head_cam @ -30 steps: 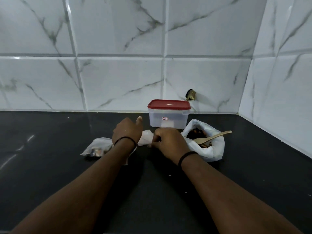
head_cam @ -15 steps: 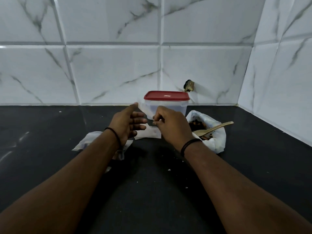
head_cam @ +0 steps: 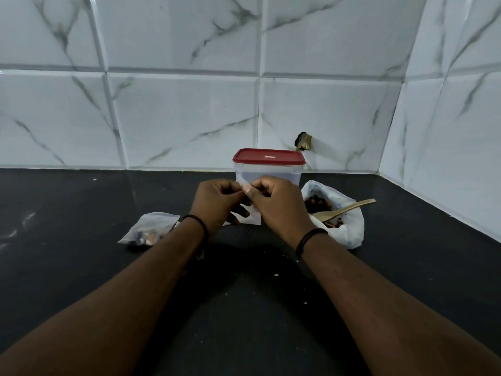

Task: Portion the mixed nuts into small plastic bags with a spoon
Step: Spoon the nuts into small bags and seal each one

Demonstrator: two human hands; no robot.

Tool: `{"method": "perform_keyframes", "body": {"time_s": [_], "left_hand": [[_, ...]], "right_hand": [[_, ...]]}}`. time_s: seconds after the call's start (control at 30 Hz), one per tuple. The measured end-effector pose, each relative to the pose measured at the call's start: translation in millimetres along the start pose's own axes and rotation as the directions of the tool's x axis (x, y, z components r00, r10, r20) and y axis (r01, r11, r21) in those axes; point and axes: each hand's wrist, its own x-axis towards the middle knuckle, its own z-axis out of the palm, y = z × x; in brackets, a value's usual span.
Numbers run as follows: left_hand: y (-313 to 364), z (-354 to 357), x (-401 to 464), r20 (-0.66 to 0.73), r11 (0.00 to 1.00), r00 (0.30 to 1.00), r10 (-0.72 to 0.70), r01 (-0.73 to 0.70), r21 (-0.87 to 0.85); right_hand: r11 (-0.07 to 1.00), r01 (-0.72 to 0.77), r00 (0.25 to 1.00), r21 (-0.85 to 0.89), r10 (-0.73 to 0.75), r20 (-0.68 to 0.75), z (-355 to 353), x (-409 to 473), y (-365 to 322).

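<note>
both hands are up in front of the red-lidded container (head_cam: 268,165), working the mouth of a small empty plastic bag (head_cam: 253,214). the left hand (head_cam: 217,203) pinches one side of the bag's top edge with fingers curled in; the right hand (head_cam: 278,204) pinches the other side at about 3 o'clock from it, thumb and forefinger closed on the film. the bag hangs between them, its lower edge near the black counter (head_cam: 81,202); whether it touches cannot be told.

the mixed nuts (head_cam: 317,203) sit in a larger white bag (head_cam: 349,229) at 3 o'clock of the right hand, with the wooden spoon (head_cam: 344,210) lying in it, handle pointing out toward 2 o'clock. a filled small bag (head_cam: 153,229) lies on the counter at 8 o'clock of the left hand.

likely the step is peeling the bag's two layers apart. the risks from here:
- thin film clings to itself, so the mouth may stay closed and nuts would spill over the rim onto the counter.
- once the right hand lets go to take the spoon, the one-handed hold may let the mouth collapse.
- the spoon rests loosely in a soft bag; a careless grab could tip that bag and scatter nuts.
</note>
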Motion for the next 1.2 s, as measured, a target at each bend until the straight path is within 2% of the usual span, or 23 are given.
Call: {"method": "perform_keyframes", "body": {"time_s": [0.1, 0.17, 0.27, 0.37, 0.43, 0.57, 0.67, 0.77, 0.83, 0.97, 1.03, 1.13, 1.2], "left_hand": [[-1.0, 1.4, -0.5, 0.007, 0.996, 0.998, 0.060, -0.060, 0.069], [-2.4, 4.6, -0.4, -0.008, 0.978, 0.993, 0.117, -0.114, 0.176], [-2.9, 8.6, -0.4, -0.070, 0.852, 0.960, 0.270, -0.204, 0.482], [-0.1, 9.1, -2.2, -0.093, 0.760, 0.928, 0.362, -0.236, 0.605], [2.4, 8.7, -4.6, -0.091, 0.717, 0.921, 0.379, -0.230, 0.658], [13.5, 9.4, -11.1, -0.154, 0.594, 0.890, 0.430, -0.151, 0.790], [18.1, 15.9, -14.7, -0.159, 0.542, 0.860, 0.485, -0.153, 0.826], [14.1, 10.3, -12.2, -0.120, 0.582, 0.829, 0.546, -0.273, 0.766], [8.7, 0.6, -8.7, -0.025, 0.553, 0.825, 0.564, -0.355, 0.754], [1.2, -8.4, -4.5, 0.139, 0.500, 0.873, 0.468, -0.391, 0.773], [-0.8, -6.4, -3.0, 0.183, 0.477, 0.870, 0.458, -0.414, 0.775], [-3.0, -4.6, 0.3, 0.192, 0.431, 0.826, 0.530, -0.458, 0.778], [-3.5, -4.8, 1.4, 0.158, 0.415, 0.793, 0.588, -0.463, 0.783]], "right_hand": [[0.999, 0.026, 0.998, -0.044, -0.028, -0.049, -5.1, 2.3, 2.7], [0.998, 0.039, 0.996, -0.048, -0.043, -0.081, -6.3, 3.1, 2.8], [1.000, 0.024, 0.994, -0.007, -0.025, -0.108, -4.4, 3.8, 2.1], [0.999, 0.024, 0.994, 0.021, -0.022, -0.108, -4.8, 3.4, -0.2], [0.997, 0.049, 0.991, -0.060, -0.056, -0.122, -6.7, 2.0, -0.4], [0.914, 0.034, 0.978, -0.404, -0.113, -0.173, -13.3, 3.2, -2.0], [0.878, 0.039, 0.969, -0.477, -0.149, -0.195, -12.1, 4.5, -3.7], [0.936, 0.026, 0.973, -0.352, -0.105, -0.208, -14.4, 5.2, 1.5], [0.973, -0.024, 0.977, -0.232, -0.027, -0.213, -20.2, 6.8, 7.5], [0.995, -0.099, 0.976, 0.013, 0.100, -0.191, -24.0, 11.2, 11.6], [0.984, -0.099, 0.982, 0.151, 0.121, -0.146, -23.9, 11.9, 8.0], [0.981, -0.071, 0.997, 0.180, 0.077, -0.031, -25.0, 9.7, 3.5], [0.992, -0.038, 0.999, 0.118, 0.042, -0.033, -23.5, 9.4, 4.0]]}}
